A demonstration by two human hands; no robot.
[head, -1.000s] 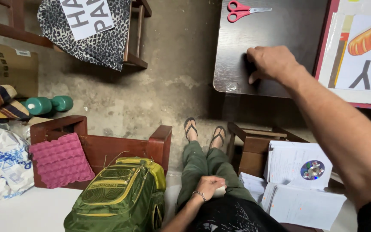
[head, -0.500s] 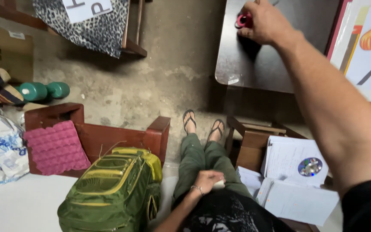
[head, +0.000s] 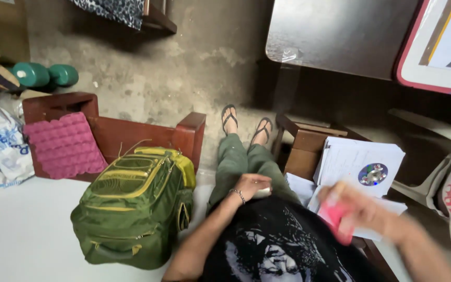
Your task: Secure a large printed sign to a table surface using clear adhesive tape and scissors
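My right hand [head: 364, 209] is blurred low on the right, just above my lap, and grips the red-handled scissors [head: 338, 220]. The scissors' blades are lost in the blur. On my green trouser leg rests my left hand [head: 250, 185], closed around a small white object [head: 263, 193], with a bracelet on its wrist. Just behind the right hand lies a stack of white papers [head: 361, 159] with a round disc [head: 372, 174] on top.
A green and yellow backpack [head: 131, 203] stands on the white surface [head: 21, 235] to my left. Behind it are a red wooden frame [head: 147, 133] with pink foam [head: 63, 143] and green dumbbells [head: 42, 74]. A dark table [head: 340, 31], a red-edged poster [head: 444, 47] and a wooden box [head: 309, 146] are ahead on the right.
My right hand reached across the dark table to the red scissors, took them and swung back down to my lap. The view tilted downward. My left hand stayed on my thigh.
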